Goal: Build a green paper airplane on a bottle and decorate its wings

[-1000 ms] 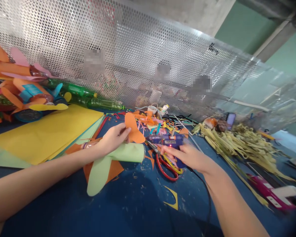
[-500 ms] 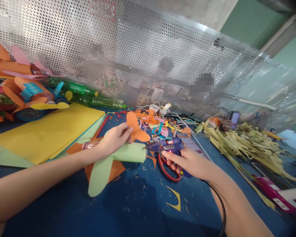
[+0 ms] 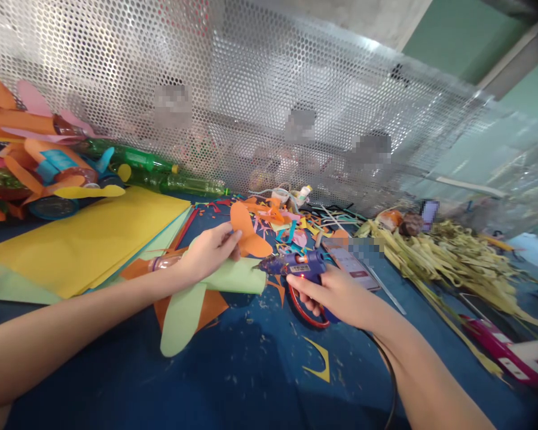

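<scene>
Between the thumb and fingers of my left hand [image 3: 215,248] is an orange paper piece [image 3: 251,233] with rounded lobes, held just above a bottle wrapped in light green paper [image 3: 240,276]. The bottle lies on its side, its clear neck [image 3: 164,261] showing left of my wrist, and a green paper wing [image 3: 183,322] sticks out toward me. My right hand [image 3: 327,292] grips a blue glue gun [image 3: 296,266], a small red light lit on it. The gun's nozzle is at the right end of the green wrapping; whether it touches, I cannot tell. Orange paper [image 3: 210,307] lies beneath the bottle.
Red-handled scissors [image 3: 307,313] and a phone [image 3: 352,266] lie by my right hand. Paper sheets [image 3: 94,239] and decorated bottles [image 3: 67,167] are at left. Paper scraps [image 3: 278,212] lie ahead, dried husks [image 3: 439,257] at right. A perforated metal screen [image 3: 260,77] stands behind. A cord [image 3: 392,382] trails below.
My right hand has moved the glue gun slightly left, its nozzle now over the end of the green-wrapped bottle. My left hand and the orange paper piece stay almost still.
</scene>
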